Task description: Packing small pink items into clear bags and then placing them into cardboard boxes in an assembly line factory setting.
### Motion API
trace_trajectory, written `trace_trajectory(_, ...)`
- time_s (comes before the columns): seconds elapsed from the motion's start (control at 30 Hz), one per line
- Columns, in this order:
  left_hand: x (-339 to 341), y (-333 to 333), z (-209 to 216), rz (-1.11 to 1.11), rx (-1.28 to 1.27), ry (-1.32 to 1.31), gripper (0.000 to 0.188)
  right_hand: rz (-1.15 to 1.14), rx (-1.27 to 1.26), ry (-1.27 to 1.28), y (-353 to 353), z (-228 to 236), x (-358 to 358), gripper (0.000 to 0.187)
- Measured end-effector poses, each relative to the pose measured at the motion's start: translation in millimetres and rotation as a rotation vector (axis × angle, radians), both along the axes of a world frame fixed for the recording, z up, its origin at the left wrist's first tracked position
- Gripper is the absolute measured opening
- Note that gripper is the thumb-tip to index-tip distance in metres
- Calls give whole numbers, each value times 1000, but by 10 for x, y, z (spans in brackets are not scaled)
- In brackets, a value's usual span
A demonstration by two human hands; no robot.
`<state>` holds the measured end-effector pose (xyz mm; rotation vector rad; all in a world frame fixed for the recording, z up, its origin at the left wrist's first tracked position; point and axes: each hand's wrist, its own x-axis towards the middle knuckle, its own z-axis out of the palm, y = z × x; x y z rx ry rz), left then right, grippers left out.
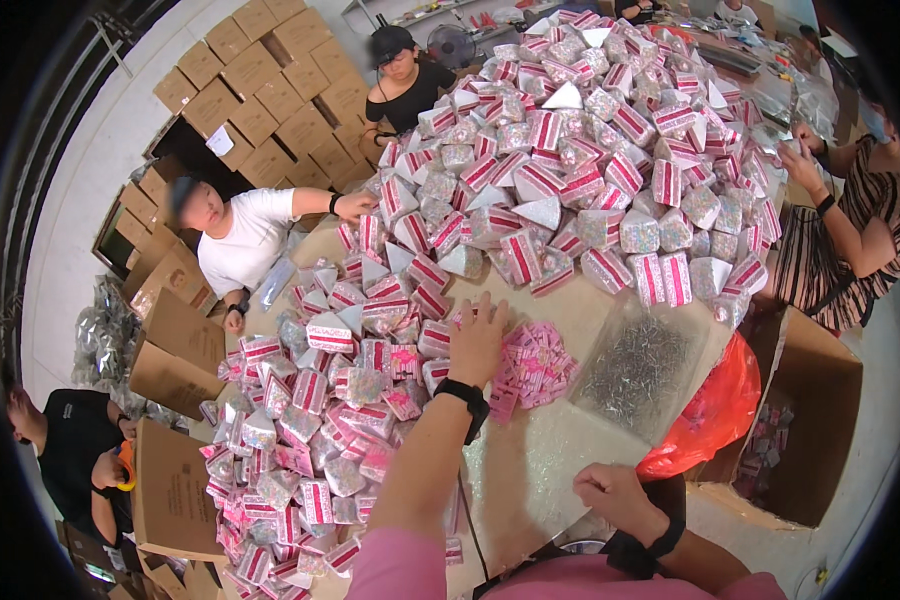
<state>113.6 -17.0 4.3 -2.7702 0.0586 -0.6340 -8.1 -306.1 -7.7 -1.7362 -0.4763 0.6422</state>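
My left hand (478,342) is stretched over the table with its fingers spread, beside a heap of pink paper labels (535,365). Its fingertips are at the edge of a low pile of small clear bags (345,390), each with a pink-and-white header. No grip on a bag shows. My right hand (618,500) is curled closed above the table's near edge. Whatever it may hold is hidden. Between the labels and a red plastic bag (705,410), a shallow clear tray (660,428) contains many small metal pieces, too small to name.
A much taller mound of similar bags (570,170) covers the table's far side. An open cardboard box (820,440) stands on the right, with some packages inside. Stacked cartons (280,100) line the back left. Several other people are around the table, one reaching to the pile's left edge.
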Motion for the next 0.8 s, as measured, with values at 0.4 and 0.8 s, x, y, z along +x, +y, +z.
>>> trace_trajectory(0.4, -111, 153, 279, 53, -607, -205, 28, -73, 84, 165, -48, -7, 75, 14)
trace_trajectory(0.8, -1926, -696, 368, -106, -2606, -67, 27, -39, 284, -253, 199, 957, 46, 15)
